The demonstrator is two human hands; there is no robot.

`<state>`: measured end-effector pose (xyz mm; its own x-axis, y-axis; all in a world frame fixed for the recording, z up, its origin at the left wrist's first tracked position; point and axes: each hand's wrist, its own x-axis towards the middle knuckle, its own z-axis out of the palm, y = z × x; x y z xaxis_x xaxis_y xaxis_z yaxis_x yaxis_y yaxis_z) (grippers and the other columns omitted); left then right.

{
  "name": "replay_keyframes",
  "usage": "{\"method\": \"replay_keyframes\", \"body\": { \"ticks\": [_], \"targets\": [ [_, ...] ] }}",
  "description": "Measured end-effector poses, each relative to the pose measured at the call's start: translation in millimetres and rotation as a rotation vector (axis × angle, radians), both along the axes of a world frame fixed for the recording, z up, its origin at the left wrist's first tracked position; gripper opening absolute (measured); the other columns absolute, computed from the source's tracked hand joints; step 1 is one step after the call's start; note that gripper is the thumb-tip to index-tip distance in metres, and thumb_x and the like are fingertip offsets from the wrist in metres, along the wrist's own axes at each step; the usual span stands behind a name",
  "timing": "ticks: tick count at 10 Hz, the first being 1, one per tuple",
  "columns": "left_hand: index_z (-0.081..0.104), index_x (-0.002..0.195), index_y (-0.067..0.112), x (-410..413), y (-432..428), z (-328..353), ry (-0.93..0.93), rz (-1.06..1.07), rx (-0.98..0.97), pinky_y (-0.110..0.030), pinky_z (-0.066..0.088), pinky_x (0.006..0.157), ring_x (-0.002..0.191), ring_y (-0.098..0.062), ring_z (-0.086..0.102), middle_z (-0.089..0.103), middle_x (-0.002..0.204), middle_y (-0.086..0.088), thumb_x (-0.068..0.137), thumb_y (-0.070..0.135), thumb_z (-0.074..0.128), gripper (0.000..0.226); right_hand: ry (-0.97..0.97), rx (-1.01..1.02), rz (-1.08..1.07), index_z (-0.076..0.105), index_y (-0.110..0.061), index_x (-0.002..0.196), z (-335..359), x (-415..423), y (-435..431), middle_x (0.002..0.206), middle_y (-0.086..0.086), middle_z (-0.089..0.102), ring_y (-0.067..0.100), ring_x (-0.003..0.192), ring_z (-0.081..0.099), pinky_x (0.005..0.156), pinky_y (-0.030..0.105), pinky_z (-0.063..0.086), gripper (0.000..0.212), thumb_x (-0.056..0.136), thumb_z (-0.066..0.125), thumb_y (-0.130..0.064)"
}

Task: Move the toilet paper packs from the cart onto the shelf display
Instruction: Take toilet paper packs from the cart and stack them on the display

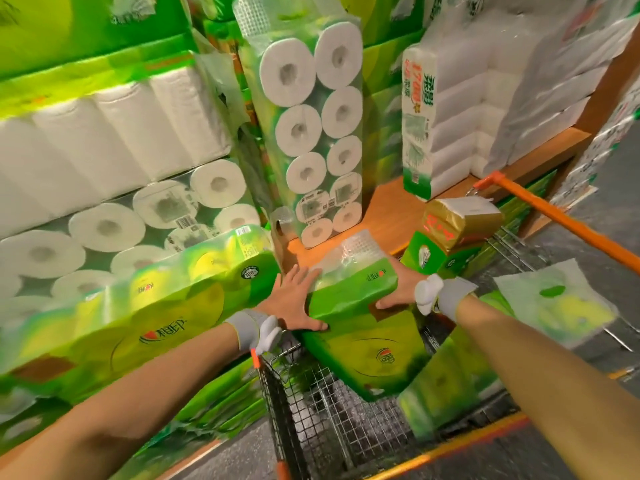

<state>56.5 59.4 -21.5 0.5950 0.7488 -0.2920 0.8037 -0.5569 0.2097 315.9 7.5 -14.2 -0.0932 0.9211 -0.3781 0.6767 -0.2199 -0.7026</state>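
Observation:
A green toilet paper pack point(360, 317) stands tilted in the wire cart point(311, 410), its top end toward the shelf. My left hand point(294, 303) lies flat against the pack's left side, fingers spread. My right hand point(398, 289) grips its right side, thumb underneath. Another green pack point(443, 386) leans in the cart to the right. The wooden shelf point(391, 216) sits just beyond, with an upright clear pack of white rolls point(311, 133) on it. A long green pack point(138, 313) lies on the left stack.
Stacked roll packs point(104, 168) fill the left. White tissue packs point(467, 116) stand on the shelf at right. A gold pack point(460, 220) and a small green box point(433, 254) rest at the cart's far end. The orange cart handle point(561, 220) runs to the right. A plastic bag point(554, 303) lies there.

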Motion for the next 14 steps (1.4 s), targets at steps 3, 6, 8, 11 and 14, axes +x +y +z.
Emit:
{"method": "replay_keyframes", "body": {
  "ticks": [3,6,8,11,14],
  "targets": [
    [-0.015,0.146,0.031,83,22,29,0.067,-0.147,-0.114,-0.054,0.016,0.115,0.146,-0.033,0.006,-0.001,0.158,-0.012,0.056,0.066,0.076,0.133,0.03,-0.08,0.119,-0.013,-0.021,0.148,-12,-8,4,0.159,0.0,-0.004,0.024,0.145,0.016,0.109,0.034,0.028,0.117,0.074,0.078,-0.014],
    [0.019,0.146,0.028,66,23,42,0.367,-0.202,-0.036,-0.046,0.029,0.105,0.131,-0.034,0.028,0.023,0.145,-0.014,0.057,0.055,0.08,0.112,-0.182,-0.04,0.156,0.003,-0.02,0.15,-55,-20,-12,0.156,0.011,0.018,0.028,0.143,0.024,0.114,0.035,0.024,0.109,0.072,0.079,-0.015],
    [0.015,0.144,0.028,46,19,47,0.629,-0.249,0.031,-0.049,0.033,0.103,0.121,-0.038,0.038,0.032,0.132,-0.02,0.058,0.056,0.08,0.111,-0.254,-0.121,0.344,-0.017,-0.021,0.147,-81,-42,5,0.159,0.004,-0.008,0.026,0.147,0.003,0.118,0.045,0.017,0.129,0.066,0.083,-0.029],
    [0.014,0.144,0.032,29,12,51,0.681,-0.246,0.012,-0.052,0.037,0.103,0.122,-0.044,0.038,0.023,0.139,-0.021,0.06,0.061,0.076,0.108,-0.101,-0.066,0.357,-0.032,-0.054,0.129,-115,-50,18,0.159,0.0,-0.011,0.034,0.145,0.004,0.104,0.059,0.034,0.148,0.038,0.085,-0.048],
    [0.007,0.148,0.032,9,6,32,0.92,-0.28,0.019,-0.055,0.026,0.107,0.134,-0.041,0.025,0.014,0.15,-0.018,0.067,0.06,0.072,0.107,-0.23,0.016,0.453,-0.024,-0.031,0.144,-114,-91,15,0.148,0.004,0.012,0.035,0.132,0.025,0.106,0.047,0.032,0.138,0.052,0.079,-0.045]
  ]
}}
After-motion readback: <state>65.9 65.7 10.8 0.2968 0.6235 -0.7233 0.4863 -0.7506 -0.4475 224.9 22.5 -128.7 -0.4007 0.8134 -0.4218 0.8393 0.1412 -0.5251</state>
